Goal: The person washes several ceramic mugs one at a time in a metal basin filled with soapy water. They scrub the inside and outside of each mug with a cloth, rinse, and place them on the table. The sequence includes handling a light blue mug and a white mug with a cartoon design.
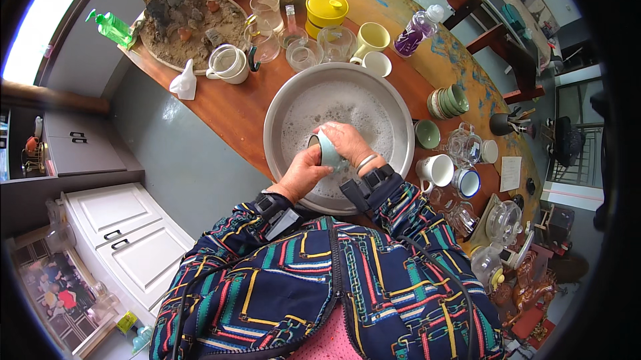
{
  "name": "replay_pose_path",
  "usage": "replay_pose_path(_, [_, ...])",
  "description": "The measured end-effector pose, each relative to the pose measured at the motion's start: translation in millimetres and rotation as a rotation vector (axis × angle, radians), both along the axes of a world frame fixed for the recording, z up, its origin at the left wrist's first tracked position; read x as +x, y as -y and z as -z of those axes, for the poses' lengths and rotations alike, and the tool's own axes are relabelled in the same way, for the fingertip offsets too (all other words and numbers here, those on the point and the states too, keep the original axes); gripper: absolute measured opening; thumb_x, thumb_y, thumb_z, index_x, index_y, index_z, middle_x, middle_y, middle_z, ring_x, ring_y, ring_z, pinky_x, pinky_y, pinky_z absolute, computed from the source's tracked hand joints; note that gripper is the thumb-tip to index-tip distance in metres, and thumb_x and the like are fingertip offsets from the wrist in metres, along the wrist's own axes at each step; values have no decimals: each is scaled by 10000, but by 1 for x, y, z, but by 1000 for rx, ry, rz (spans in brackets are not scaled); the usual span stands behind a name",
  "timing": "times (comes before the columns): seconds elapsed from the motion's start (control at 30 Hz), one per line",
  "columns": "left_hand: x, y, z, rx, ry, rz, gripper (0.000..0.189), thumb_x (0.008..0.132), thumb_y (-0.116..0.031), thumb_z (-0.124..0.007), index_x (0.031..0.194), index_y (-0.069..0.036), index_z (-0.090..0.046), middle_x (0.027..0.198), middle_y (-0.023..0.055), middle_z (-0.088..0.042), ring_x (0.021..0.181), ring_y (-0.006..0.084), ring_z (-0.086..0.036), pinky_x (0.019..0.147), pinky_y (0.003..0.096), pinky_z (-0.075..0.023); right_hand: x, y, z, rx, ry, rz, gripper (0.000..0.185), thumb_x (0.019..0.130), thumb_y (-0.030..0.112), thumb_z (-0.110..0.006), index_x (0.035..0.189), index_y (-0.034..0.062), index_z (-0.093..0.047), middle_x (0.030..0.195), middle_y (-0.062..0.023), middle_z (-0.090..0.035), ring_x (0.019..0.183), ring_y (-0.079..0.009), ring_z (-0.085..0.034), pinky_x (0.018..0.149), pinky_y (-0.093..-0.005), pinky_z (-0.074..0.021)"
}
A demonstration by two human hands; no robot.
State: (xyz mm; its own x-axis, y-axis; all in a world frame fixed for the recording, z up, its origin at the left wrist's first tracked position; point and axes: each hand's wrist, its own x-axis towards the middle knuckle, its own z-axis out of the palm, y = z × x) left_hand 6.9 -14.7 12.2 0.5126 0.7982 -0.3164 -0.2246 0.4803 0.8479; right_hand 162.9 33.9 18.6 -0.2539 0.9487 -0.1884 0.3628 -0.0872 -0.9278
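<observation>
Both of my hands hold a pale blue-green cup (328,153) over a wide metal basin (273,124) of foamy water (345,99). My left hand (300,172) grips the rim side, its thumb or fingers reaching into the dark mouth. Around the cup's outer wall curls my right hand (348,144), with a bangle at the wrist. The cup is tilted, its mouth facing left. Whether it touches the water is hidden by my hands.
Glass cups (303,54), a yellow lidded pot (326,9) and mugs (373,39) stand beyond the basin. Stacked green bowls (450,101), a white mug (435,170) and glass jars (464,144) sit to the right. A purple-labelled bottle (416,32) and a sand tray (195,34) are farther back.
</observation>
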Motion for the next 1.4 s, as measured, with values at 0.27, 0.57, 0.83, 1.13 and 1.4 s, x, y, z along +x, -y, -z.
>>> replay_pose_path(0.27, [-3,-6,2,38,6,5,377,827,83,-617,1196,4,-601,1159,38,-654,1089,133,-584,983,303,-446,-9,12,-21,355,312,-7,285,958,256,-507,1057,86,-714,1030,-154,-710,987,-345,-665,869,-390,-517])
replay_pose_path(0.57, [1,-7,-9,85,-182,28,413,830,101,-617,1228,-7,-598,1169,21,-649,1104,115,-568,1010,299,-430,-2,15,-2,442,561,-123,331,1009,328,-455,1161,141,-682,1224,-92,-673,1154,-273,-619,951,-475,-475])
replay_pose_path(0.83, [1,-12,-10,-82,61,-129,427,844,96,-594,1261,10,-563,1196,34,-645,1099,127,-591,996,306,-442,7,24,-19,302,518,88,362,1024,313,-427,1161,126,-705,1263,-109,-657,1257,-429,-521,1064,-489,-394])
replay_pose_path(1.13, [6,-5,-11,-15,85,-87,433,841,86,-595,1265,3,-564,1211,39,-644,1125,132,-585,1023,316,-432,8,12,-18,173,169,214,341,1018,292,-444,1165,122,-701,1301,-105,-638,1263,-436,-509,1084,-494,-370])
replay_pose_path(1.4, [6,-5,-12,13,142,-108,449,844,104,-584,1279,-2,-551,1201,30,-628,1122,121,-577,1010,296,-433,12,0,-17,31,142,204,374,1020,279,-412,1107,70,-709,1213,-159,-658,1102,-365,-623,1068,-402,-413])
